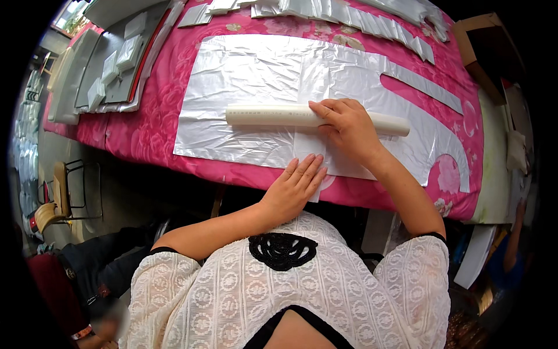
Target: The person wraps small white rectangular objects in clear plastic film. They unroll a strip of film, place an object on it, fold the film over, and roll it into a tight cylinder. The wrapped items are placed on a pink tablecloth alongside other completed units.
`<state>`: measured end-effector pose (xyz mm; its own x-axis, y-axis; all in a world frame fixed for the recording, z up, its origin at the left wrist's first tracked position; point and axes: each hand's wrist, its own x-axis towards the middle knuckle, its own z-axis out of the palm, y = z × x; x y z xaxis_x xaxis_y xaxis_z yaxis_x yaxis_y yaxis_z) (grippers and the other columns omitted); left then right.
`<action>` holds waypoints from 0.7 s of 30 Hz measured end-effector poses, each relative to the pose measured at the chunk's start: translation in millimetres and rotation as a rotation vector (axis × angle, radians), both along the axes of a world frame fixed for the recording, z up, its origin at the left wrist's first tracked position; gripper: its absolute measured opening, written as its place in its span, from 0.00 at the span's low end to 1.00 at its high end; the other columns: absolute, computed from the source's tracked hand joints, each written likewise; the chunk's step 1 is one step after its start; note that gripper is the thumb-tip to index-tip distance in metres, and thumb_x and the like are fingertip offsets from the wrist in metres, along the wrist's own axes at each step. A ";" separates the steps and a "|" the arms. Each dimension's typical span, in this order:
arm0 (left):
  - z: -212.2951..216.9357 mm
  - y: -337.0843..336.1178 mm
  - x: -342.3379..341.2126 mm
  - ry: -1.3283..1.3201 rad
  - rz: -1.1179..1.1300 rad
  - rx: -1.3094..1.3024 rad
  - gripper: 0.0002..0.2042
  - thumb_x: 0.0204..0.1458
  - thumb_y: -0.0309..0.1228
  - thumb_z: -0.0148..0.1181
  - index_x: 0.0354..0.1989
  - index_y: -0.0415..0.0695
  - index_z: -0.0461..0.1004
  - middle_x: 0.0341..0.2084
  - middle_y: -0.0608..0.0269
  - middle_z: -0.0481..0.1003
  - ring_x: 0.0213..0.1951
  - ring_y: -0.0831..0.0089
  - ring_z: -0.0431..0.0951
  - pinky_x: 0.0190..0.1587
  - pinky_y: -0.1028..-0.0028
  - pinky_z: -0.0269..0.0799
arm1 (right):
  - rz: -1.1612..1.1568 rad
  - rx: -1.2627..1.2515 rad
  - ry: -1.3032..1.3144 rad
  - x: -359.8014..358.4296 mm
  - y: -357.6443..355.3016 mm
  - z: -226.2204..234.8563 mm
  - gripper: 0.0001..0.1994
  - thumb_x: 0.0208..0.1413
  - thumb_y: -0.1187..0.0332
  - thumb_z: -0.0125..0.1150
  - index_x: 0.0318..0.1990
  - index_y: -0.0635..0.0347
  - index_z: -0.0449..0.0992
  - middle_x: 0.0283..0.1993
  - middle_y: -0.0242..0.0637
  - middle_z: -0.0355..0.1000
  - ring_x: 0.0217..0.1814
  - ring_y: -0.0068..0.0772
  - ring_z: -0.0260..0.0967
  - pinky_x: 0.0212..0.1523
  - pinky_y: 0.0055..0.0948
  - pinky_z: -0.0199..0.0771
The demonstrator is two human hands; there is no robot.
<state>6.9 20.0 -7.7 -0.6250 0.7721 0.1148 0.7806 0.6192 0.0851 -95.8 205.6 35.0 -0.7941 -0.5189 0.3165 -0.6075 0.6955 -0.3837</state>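
Observation:
A thin, silvery-white plastic bag (250, 70) lies spread on the table, its two handle strips reaching to the right. Across it rests a white plastic pipe (267, 116), roughly left to right. My right hand (349, 127) is wrapped over the pipe, right of its middle, thumb and fingers on it. Flat on the bag's near edge lies my left hand (296, 183), fingers stretched out and holding nothing. Beneath its fingertips a narrow folded strip of the film runs toward me.
Folded white packets (349, 20) line the table's far side. At the left, a grey board (116, 81) bears several small packets. An open cardboard box (485, 52) stands at the far right. A pink flowered cloth (154, 116) covers the table. People sit at both sides.

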 end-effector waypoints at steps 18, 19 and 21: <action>8.8 -41.9 -21.6 -0.087 -0.315 0.276 0.18 0.47 0.28 0.50 0.47 0.36 0.69 0.55 0.51 0.64 0.57 0.62 0.65 0.59 0.61 0.60 | 0.204 -0.087 -0.141 -0.9 8.3 2.0 0.19 0.42 0.77 0.59 0.46 0.61 0.72 0.49 0.39 0.69 0.55 0.43 0.62 0.54 0.36 0.66; 9.6 -44.3 -23.0 -0.103 -0.335 0.297 0.16 0.46 0.28 0.51 0.45 0.36 0.70 0.53 0.52 0.65 0.56 0.63 0.66 0.58 0.61 0.62 | 0.249 -0.066 -0.183 13.1 7.2 0.5 0.19 0.41 0.78 0.57 0.46 0.61 0.72 0.49 0.39 0.69 0.55 0.43 0.62 0.55 0.36 0.65; 10.1 -47.1 -25.6 -0.136 -0.353 0.368 0.15 0.45 0.27 0.53 0.43 0.37 0.71 0.50 0.53 0.68 0.53 0.63 0.69 0.57 0.62 0.64 | 0.300 -0.048 -0.178 30.6 8.5 -8.9 0.20 0.40 0.78 0.56 0.46 0.62 0.71 0.51 0.40 0.67 0.56 0.44 0.62 0.55 0.36 0.65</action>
<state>-18.7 -27.1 2.5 -0.3628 0.8620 0.3540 0.9028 0.2309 0.3628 -65.2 214.1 26.1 -0.6535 -0.7254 0.2162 -0.7026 0.4751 -0.5297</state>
